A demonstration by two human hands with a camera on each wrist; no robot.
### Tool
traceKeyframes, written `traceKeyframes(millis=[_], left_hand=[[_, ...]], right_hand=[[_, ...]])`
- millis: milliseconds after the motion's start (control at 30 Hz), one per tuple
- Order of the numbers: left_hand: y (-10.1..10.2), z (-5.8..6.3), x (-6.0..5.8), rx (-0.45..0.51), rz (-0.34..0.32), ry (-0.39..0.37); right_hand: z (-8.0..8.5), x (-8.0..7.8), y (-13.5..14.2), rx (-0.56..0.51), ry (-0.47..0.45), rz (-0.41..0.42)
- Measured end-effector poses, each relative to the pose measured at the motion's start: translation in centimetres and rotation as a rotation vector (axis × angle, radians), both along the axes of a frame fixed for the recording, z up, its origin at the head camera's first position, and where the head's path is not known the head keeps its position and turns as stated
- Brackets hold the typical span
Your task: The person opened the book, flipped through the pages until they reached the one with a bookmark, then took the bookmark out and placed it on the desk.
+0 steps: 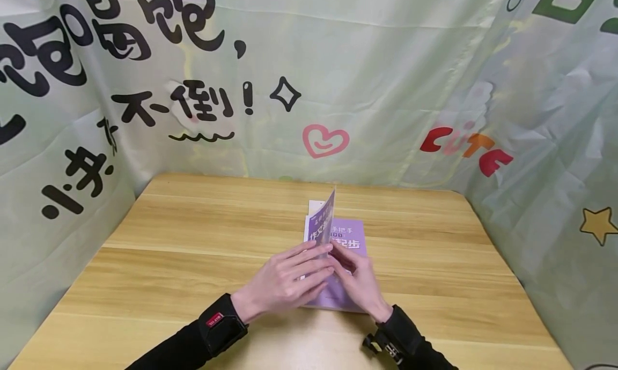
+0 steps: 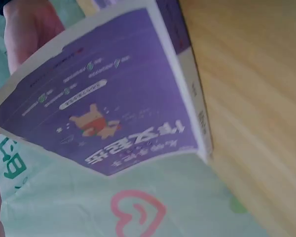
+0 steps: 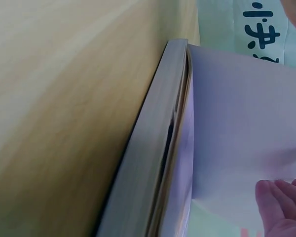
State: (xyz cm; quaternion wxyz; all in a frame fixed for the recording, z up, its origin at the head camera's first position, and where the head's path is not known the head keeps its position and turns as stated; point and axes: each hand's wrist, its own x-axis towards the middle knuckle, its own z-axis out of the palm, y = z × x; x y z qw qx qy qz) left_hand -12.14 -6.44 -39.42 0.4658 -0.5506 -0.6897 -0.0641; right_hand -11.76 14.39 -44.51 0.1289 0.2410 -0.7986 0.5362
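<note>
both hands meet at the raised front cover [image 1: 322, 221] of a purple book [image 1: 335, 299], which lies near the middle of a wooden surface [image 1: 203, 225]. the left arm, in a black sleeve [image 1: 171, 344], enters from the lower left; the left hand [image 1: 287, 281] is seen from the back, its fingers extended rightward, side by side and nearly straight, against the printed side of the cover. the right arm enters from the lower right; the right hand [image 1: 358, 281] is angled inward, its fingers directed up and to the left, their tips close to those of the left. whether the right fingers pinch the cover or merely touch it cannot be told, the contact being partly hidden.

the book's long axis runs from the person toward the far edge, with the tops of the title characters pointing away. the spine [image 2: 197, 96] lies on the left. the cover stands steeply, slightly curved, its printed side facing left and its pale inner side [image 3: 237, 123] facing right.
</note>
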Motion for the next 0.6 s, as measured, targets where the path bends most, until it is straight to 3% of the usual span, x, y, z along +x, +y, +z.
traceKeyframes(millis=[233, 400, 600], left_hand=[[-1.0, 1.2, 0.2, -0.053, 0.054, -0.049], [-1.6, 1.9, 0.5, -0.087, 0.159, -0.096], [-2.4, 2.3, 0.8, -0.133, 0.278, -0.168]], right_hand=[[0.0, -0.5, -1.0, 0.042, -0.127, 0.029], [0.1, -0.9, -1.5, 0.087, -0.2, 0.071], [0.4, -1.5, -1.7, 0.152, -0.221, 0.092]])
